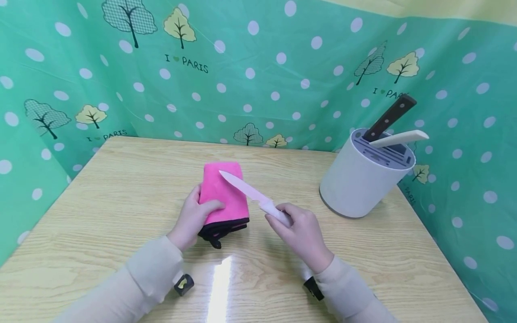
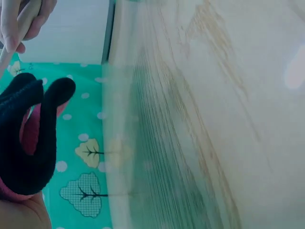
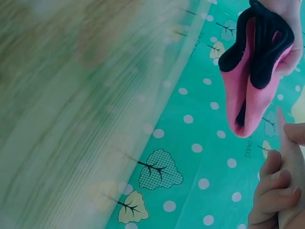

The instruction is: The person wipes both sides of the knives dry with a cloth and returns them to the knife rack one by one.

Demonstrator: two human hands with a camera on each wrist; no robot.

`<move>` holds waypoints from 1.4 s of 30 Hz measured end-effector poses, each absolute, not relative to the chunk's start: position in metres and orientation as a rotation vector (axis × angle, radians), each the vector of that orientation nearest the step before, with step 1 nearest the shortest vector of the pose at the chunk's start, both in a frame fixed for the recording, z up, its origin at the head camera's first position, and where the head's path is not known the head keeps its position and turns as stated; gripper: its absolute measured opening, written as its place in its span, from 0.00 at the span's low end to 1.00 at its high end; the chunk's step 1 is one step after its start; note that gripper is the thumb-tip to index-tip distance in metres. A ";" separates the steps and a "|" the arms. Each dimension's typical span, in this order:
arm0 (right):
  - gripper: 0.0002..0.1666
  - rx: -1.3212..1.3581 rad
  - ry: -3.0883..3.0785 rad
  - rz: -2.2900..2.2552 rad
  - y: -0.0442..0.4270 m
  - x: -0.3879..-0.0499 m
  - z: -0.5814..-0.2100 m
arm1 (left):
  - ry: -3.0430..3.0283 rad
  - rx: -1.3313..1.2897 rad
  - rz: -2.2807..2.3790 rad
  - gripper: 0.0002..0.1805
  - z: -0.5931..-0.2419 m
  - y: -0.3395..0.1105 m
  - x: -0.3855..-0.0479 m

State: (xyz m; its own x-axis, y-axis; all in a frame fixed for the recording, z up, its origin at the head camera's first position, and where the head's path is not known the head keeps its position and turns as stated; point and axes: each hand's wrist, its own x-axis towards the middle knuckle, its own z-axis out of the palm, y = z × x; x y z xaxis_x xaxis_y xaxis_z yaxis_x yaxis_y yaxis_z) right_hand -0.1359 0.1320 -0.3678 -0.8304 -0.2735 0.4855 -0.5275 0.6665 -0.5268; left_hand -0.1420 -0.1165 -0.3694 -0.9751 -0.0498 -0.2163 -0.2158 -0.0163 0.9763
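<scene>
In the head view my left hand [image 1: 195,218] grips a folded pink cloth [image 1: 226,190] with black edging, its thumb lying across the front. Both wrist views show the cloth's folds hanging in loops, above the tabletop. My right hand [image 1: 300,229] holds a knife [image 1: 248,188] by its white handle, with fingers curled round it in the right wrist view. The pale pinkish blade points up and left, its tip in front of the cloth in the head view. Whether blade and cloth touch I cannot tell.
A white knife block [image 1: 351,179] stands at the right of the wooden table [image 1: 121,193]. A dark-handled knife [image 1: 389,117] and a white-handled one [image 1: 400,138] stick out of its slots. A green dotted curtain [image 1: 274,80] hangs behind and at the sides.
</scene>
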 end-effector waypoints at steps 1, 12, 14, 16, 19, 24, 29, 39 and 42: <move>0.11 0.634 -2.515 0.964 0.131 -0.136 -0.368 | 2.104 -0.282 2.146 0.37 -0.370 -0.116 -0.141; 0.12 0.667 -2.526 0.983 0.126 -0.135 -0.367 | 2.037 -0.192 2.147 0.36 -0.372 -0.107 -0.137; 0.11 0.686 -2.517 0.976 0.125 -0.135 -0.368 | 2.018 -0.174 2.152 0.38 -0.372 -0.106 -0.136; 0.11 0.704 -2.503 0.965 0.125 -0.135 -0.369 | 1.986 -0.161 2.160 0.39 -0.371 -0.105 -0.135; 0.10 0.725 -2.496 0.957 0.125 -0.136 -0.370 | 1.945 -0.159 2.170 0.40 -0.371 -0.104 -0.133; 0.11 0.741 -2.515 0.966 0.124 -0.135 -0.371 | 1.920 -0.164 2.174 0.38 -0.371 -0.102 -0.130; 0.10 0.747 -2.572 0.948 0.122 -0.135 -0.372 | 1.883 -0.124 2.181 0.35 -0.371 -0.100 -0.127; 0.09 0.804 -2.704 0.676 0.122 -0.136 -0.374 | 1.840 -0.095 2.185 0.33 -0.370 -0.100 -0.123; 0.07 0.804 -2.713 0.627 0.122 -0.136 -0.375 | 1.838 -0.084 2.182 0.34 -0.369 -0.101 -0.122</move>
